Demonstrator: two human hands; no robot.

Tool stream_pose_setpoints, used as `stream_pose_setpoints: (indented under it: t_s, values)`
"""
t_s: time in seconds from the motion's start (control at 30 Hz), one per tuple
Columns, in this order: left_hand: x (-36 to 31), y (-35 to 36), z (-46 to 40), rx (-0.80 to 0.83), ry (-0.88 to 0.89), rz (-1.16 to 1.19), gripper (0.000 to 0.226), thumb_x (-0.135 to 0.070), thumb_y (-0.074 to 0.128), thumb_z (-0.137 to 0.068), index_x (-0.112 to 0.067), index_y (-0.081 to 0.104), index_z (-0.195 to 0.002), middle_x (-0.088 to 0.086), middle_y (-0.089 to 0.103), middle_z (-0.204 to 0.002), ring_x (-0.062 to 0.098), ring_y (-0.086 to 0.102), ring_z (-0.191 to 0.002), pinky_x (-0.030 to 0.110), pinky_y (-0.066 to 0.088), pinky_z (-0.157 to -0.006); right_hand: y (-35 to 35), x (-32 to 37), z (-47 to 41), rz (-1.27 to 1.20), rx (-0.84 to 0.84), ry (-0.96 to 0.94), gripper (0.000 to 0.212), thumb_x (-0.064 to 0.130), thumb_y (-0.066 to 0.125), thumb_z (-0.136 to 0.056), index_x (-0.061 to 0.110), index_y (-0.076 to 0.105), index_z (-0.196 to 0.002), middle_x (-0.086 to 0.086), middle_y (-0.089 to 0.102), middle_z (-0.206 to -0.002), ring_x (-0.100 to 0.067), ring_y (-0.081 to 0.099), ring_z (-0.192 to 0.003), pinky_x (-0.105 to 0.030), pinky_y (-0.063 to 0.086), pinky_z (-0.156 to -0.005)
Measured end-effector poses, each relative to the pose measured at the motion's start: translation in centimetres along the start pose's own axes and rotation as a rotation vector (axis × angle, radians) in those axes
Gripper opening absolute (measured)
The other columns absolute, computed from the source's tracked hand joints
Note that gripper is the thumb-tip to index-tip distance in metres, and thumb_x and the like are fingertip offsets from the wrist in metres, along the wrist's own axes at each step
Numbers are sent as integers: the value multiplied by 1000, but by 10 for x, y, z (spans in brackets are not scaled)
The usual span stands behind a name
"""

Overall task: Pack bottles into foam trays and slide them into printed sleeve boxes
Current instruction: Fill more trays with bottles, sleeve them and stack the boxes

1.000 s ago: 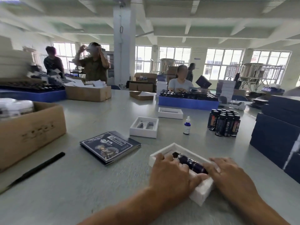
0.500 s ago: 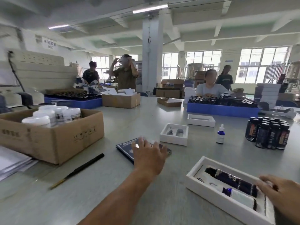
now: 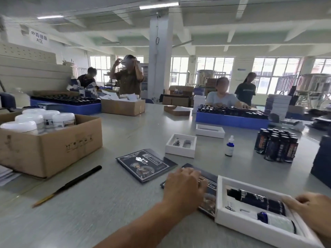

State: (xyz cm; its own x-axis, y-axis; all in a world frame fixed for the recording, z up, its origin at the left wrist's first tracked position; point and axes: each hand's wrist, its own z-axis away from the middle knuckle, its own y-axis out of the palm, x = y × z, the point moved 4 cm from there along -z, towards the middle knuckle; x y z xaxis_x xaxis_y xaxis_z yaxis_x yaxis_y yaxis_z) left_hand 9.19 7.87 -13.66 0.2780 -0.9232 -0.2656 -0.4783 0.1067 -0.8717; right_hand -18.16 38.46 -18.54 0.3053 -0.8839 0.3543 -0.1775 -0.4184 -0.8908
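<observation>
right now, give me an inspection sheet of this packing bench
surface: grey table, shared by several workers
job's things: white foam tray holding a dark bottle and a blue-capped dropper bottle; flat printed sleeve box beside it, another behind; empty foam trays; cluster of dark bottles; loose dropper bottle
clutter: cardboard box of white jars; black-handled tool
grippers: left hand flat on the near sleeve; right hand on the tray's right end
cables: nothing seen on the table
surroundings: blue crates of bottles, workers, windows
</observation>
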Motion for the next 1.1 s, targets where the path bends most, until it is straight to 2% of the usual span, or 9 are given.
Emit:
stream_pose_setpoints:
  t_s: [0.07, 0.17, 0.33, 0.43, 0.53, 0.67, 0.83, 0.97, 1.1]
  values:
    - [26, 1, -3, 19, -83, -102, 46, -50, 39, -97, -22, 52, -131, 2, 57, -133, 22, 49, -122, 41, 37, -103, -20, 28, 26, -1, -7, -27, 55, 103, 29, -52, 61, 63, -64, 27, 60, -49, -5, 60, -49, -25, 44, -46]
    - [49, 4, -3, 84, -168, -143, 49, -55, 43, -95, -19, 56, -124, 4, 63, -119, 22, 53, -114, 40, 41, -98, -46, 69, 58, -29, 106, -63, 46, 79, 53, -76, 42, 69, -54, 9, 64, -49, -11, 62, -54, -26, 42, -49]
    - [46, 2, -5, -21, -185, -55, 48, -52, 51, -92, -22, 55, -129, 1, 67, -115, 20, 59, -108, 39, 44, -92, -44, 82, 63, 34, 176, -32, 60, 60, 54, -91, 17, 63, -50, 2, 64, -59, -16, 60, -61, -28, 38, -52]
    - [44, -5, -7, -102, -186, 129, 45, -41, 62, -90, -26, 55, -131, -3, 67, -117, 15, 60, -107, 32, 47, -90, -41, 81, 63, 39, 145, -36, 58, 59, 51, -93, 17, 63, -56, 1, 64, -64, -16, 60, -64, -29, 42, -57]
    - [45, -10, -10, -139, -212, 457, 39, -24, 70, -87, -23, 60, -125, -8, 68, -106, 4, 63, -90, 15, 50, -73, -39, 80, 63, 67, 129, -64, 53, 54, 50, -96, 19, 62, -58, 4, 64, -65, -14, 60, -65, -28, 44, -59]
    - [45, -8, -10, -91, -326, 990, 39, -7, 72, -84, -16, 62, -121, -1, 66, -91, 3, 68, -75, 20, 57, -62, -39, 81, 65, 60, 114, -63, 52, 50, 49, -98, 18, 59, -58, 5, 63, -62, -14, 59, -63, -27, 42, -57]
    - [32, -18, -9, -243, -230, 919, 29, -17, 72, -86, -32, 66, -110, -12, 66, -104, 7, 65, -95, 28, 60, -72, -42, 84, 68, 69, 101, -69, 50, 46, 47, -100, 18, 60, -60, 5, 62, -61, -12, 59, -62, -26, 40, -54]
    - [20, -25, -6, -331, -178, 956, 26, -21, 72, -86, -45, 65, -92, -19, 67, -100, -5, 64, -90, 28, 60, -74, -43, 86, 70, 69, 106, -62, 50, 44, 46, -101, 17, 60, -62, 4, 63, -63, -12, 59, -63, -26, 40, -54]
    - [3, -41, 0, -534, -6, 754, 32, -15, 70, -86, -47, 64, -87, -23, 64, -98, -9, 59, -94, 11, 52, -74, -44, 89, 73, 71, 105, -60, 48, 42, 44, -101, 18, 61, -64, 3, 63, -64, -12, 59, -62, -26, 38, -52]
